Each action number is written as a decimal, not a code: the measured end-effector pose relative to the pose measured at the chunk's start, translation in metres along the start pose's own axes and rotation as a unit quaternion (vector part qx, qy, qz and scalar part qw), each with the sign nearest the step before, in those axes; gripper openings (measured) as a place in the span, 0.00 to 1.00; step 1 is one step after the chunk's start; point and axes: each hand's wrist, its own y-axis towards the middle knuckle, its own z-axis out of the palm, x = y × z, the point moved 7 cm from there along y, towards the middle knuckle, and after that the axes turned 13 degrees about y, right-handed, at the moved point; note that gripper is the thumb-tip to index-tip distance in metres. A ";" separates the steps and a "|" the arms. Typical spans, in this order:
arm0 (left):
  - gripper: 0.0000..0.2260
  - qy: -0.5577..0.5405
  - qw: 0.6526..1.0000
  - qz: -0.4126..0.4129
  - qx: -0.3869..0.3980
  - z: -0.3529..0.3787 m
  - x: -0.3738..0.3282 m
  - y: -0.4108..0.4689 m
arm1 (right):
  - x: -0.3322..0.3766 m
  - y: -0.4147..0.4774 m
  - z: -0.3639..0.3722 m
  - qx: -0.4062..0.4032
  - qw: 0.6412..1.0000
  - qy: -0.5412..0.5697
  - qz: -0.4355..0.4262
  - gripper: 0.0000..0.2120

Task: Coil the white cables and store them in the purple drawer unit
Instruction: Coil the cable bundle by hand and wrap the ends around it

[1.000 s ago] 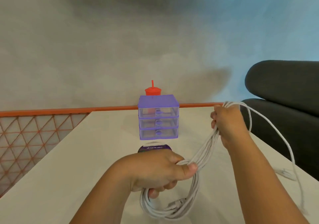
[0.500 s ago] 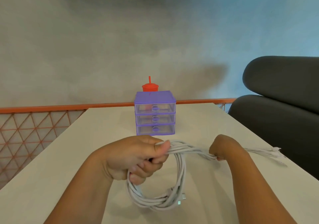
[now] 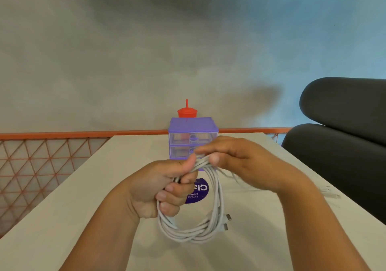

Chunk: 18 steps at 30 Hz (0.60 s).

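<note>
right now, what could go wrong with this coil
1. The left hand grips the coil only at its top, with the right hand pinching there; if either eases off, the hanging loops may spring apart.
2. A loose tail lies on the table near its right edge and could snag or slip off.
3. The drawer unit looks shut, the coil looks wide for it, and both hands are busy.

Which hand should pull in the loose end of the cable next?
Right. The right hand pinches the top of the coil, on the side where the loose tail trails across the table. The left hand is busy: its grip holds the coil together.
</note>
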 end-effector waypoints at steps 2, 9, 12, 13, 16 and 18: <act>0.16 -0.001 1.000 0.005 -0.003 -0.001 -0.002 -0.002 | -0.006 0.007 0.007 -0.001 1.000 -0.011 -0.021 0.18; 0.24 -0.001 1.000 0.026 -0.013 0.001 -0.011 -0.011 | -0.031 0.015 0.028 -0.030 0.954 0.299 0.019 0.34; 0.29 0.025 0.996 0.029 -0.083 -0.003 -0.018 -0.015 | -0.042 0.020 0.033 -0.044 0.920 0.387 0.037 0.29; 0.29 0.038 0.992 0.032 -0.114 -0.004 -0.020 -0.016 | -0.043 0.021 0.034 -0.041 0.909 0.413 0.043 0.25; 0.31 0.115 0.964 0.053 -0.233 -0.013 -0.026 -0.016 | -0.043 0.020 0.037 -0.010 0.894 0.446 0.052 0.21; 0.31 0.202 0.928 0.063 -0.306 -0.016 -0.032 -0.017 | -0.041 0.019 0.036 -0.006 0.897 0.439 0.048 0.22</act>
